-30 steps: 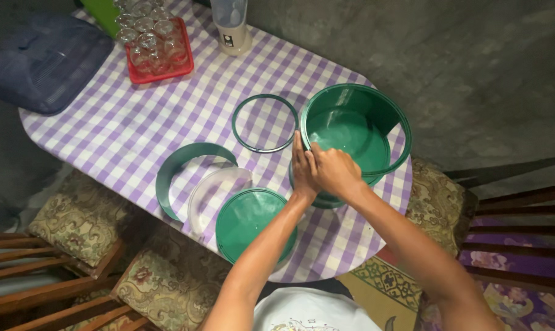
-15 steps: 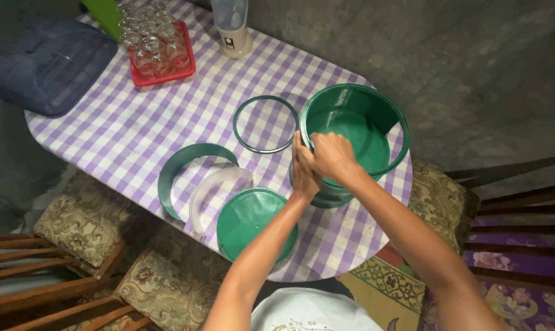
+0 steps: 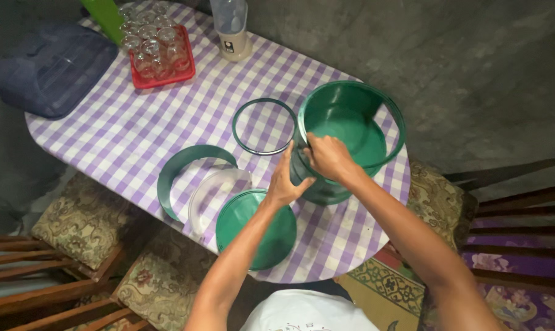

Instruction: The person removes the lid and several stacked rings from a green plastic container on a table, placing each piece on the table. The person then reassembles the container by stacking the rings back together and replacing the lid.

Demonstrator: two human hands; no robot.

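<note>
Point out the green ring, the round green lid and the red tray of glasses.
Green ring (image 3: 237, 118), head view: left arc of the hoop.
Round green lid (image 3: 253, 233), head view: flat top.
Red tray of glasses (image 3: 161, 78), head view: near red rim.

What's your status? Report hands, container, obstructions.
Left hand grip on green container outer wall. Right hand grip over its near rim. Container upright on checked tablecloth. Green ring and round green lid lie beside, apart.

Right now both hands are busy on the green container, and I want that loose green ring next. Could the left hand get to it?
Probably yes. The left hand rests on the green container wall, the green ring lies flat just beyond on the checked tablecloth, nothing between them.
</note>
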